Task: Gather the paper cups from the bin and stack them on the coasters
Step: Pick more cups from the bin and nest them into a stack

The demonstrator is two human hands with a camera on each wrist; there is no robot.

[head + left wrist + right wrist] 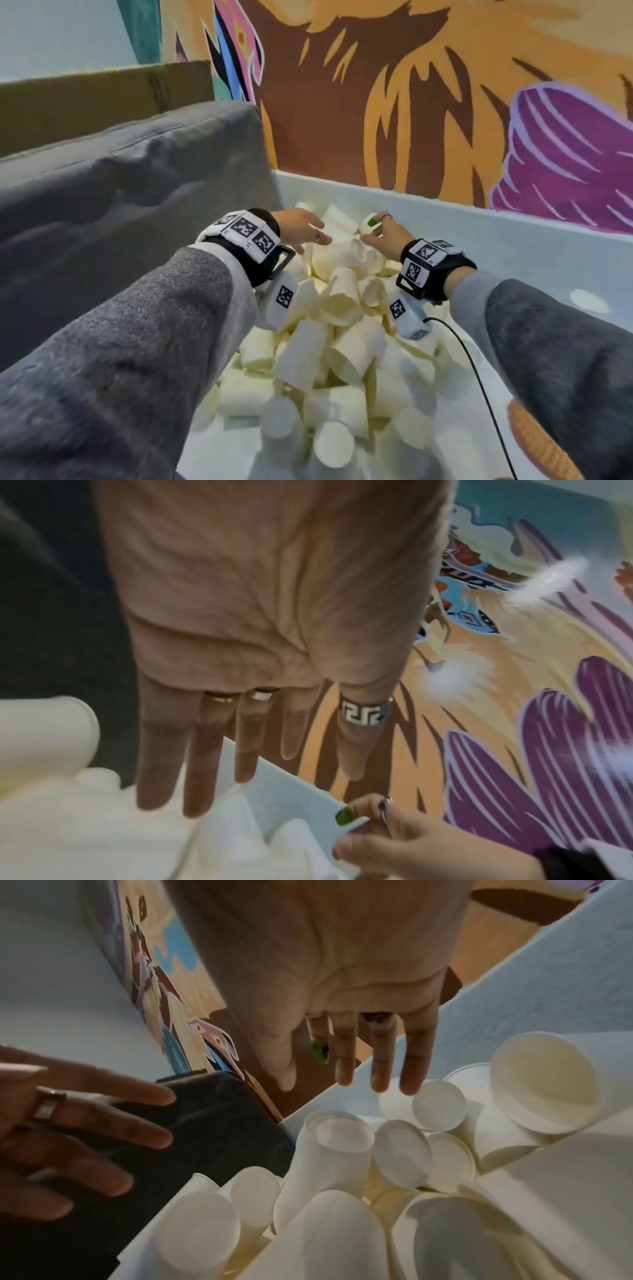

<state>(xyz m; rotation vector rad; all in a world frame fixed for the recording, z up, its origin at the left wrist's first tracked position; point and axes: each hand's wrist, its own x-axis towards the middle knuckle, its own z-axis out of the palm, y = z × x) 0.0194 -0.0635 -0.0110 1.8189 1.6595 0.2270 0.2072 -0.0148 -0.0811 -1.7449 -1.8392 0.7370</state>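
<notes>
Two bare hands are reaching into the far end of the bin (513, 236), and neither is holding anything: the left hand (301, 228) is hovering with its fingers (161, 764) straight and slightly spread, palm down, while the right hand (385, 236) is stretching its fingers (414, 1069) forward, loose and unclosed, over the cups at the bin's far wall. At least three rings are showing on the left hand, two plain bands and one with a key pattern on the thumb, and one ring is showing on the right hand, whose nail is painted green. Both wrists are wearing black straps carrying white blocks printed with square black-and-white markers, and a thin black cable (479, 377) is trailing from the right wrist across the bin. Inside the bin, dozens of paper cups (308, 346) are lying jumbled, too many to count; they are smooth, cream-white, tapered cylinders with rolled rims, most tipped on their sides, some showing their round bases, a few nested. The bin is a pale, flat-walled box. Against its left side a grey fabric cushion (130, 178) is sitting, soft and creased, with a brown cardboard edge (102, 99) behind it. Beyond the bin's far wall a painted mural (411, 85) in orange, brown and purple is covering the wall. At the bin's near right corner one woven orange piece (537, 442) is peeking in, possibly a coaster, though that cannot be told.
</notes>
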